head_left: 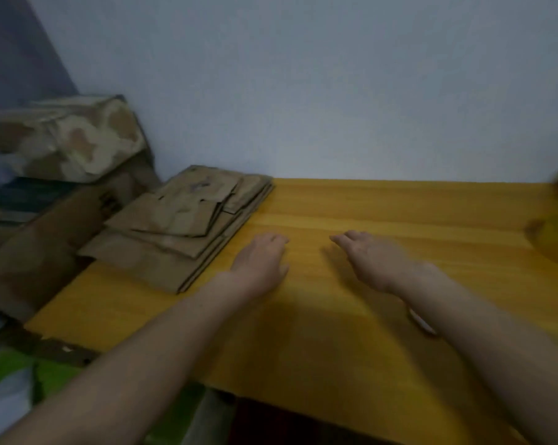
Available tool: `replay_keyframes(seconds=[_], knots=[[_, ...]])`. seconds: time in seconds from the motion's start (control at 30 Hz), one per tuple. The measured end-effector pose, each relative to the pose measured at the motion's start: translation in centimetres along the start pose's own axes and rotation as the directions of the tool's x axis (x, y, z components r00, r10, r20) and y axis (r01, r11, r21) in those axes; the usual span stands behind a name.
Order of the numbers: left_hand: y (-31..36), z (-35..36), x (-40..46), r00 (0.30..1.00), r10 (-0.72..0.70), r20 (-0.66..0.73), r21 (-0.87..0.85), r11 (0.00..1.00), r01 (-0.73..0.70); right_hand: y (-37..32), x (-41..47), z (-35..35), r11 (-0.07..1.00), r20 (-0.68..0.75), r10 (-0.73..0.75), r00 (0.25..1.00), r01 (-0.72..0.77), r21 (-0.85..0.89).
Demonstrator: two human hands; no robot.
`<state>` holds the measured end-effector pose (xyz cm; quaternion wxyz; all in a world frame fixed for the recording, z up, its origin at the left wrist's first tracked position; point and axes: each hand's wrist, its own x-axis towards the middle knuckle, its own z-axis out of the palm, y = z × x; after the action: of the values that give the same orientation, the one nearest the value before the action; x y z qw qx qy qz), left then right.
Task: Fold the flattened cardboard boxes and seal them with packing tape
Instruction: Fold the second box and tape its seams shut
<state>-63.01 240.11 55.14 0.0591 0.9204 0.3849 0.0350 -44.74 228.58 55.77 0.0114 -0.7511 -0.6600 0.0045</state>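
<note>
I see the boxes [181,226] stacked flat at the table's [399,207] far left, just left of my left hand [260,264], the nearer one. My right hand [372,260] hovers too, both relaxed and holding nothing; tape [556,239] far right

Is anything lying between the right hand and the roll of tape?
Nothing: in the head view only bare yellow table separates the right hand from the tape roll at the frame's right edge.
</note>
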Motion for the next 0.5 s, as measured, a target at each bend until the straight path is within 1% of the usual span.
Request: replay_keyframes(seconds=[0.1,0.13,0.2,0.33,0.4,0.5], knots=[[-6.2,-0.6,-1.7,0.975,-0.069,-0.21,-0.051,0.997,0.059,-6.4,3.0,1.1,0.993,0.044,-0.098,0.994,0.095,0.067],[-8.0,-0.7,-2.0,0.959,-0.107,-0.262,-0.071,0.993,0.092,-8.1,3.9,1.4,0.989,0.054,-0.123,0.991,0.119,0.084],[-11.6,-0.7,-2.2,0.928,-0.2,-0.313,-0.107,0.979,0.174,-11.3,5.7,1.7,0.982,0.066,-0.157,0.985,0.149,0.112],[-17.1,-0.2,-1.0,0.904,-0.328,-0.275,-0.089,0.945,0.316,-15.7,8.7,2.1,0.975,0.075,-0.156,0.985,0.141,0.17],[-18.5,0.1,0.3,0.908,-0.339,-0.245,-0.062,0.94,0.334,-17.1,9.8,2.1,0.978,0.083,-0.135,0.987,0.12,0.168],[-19.4,0.2,3.2,0.922,-0.325,-0.212,-0.056,0.945,0.321,-18.0,10.8,2.7,0.982,0.097,-0.129,0.987,0.114,0.148]])
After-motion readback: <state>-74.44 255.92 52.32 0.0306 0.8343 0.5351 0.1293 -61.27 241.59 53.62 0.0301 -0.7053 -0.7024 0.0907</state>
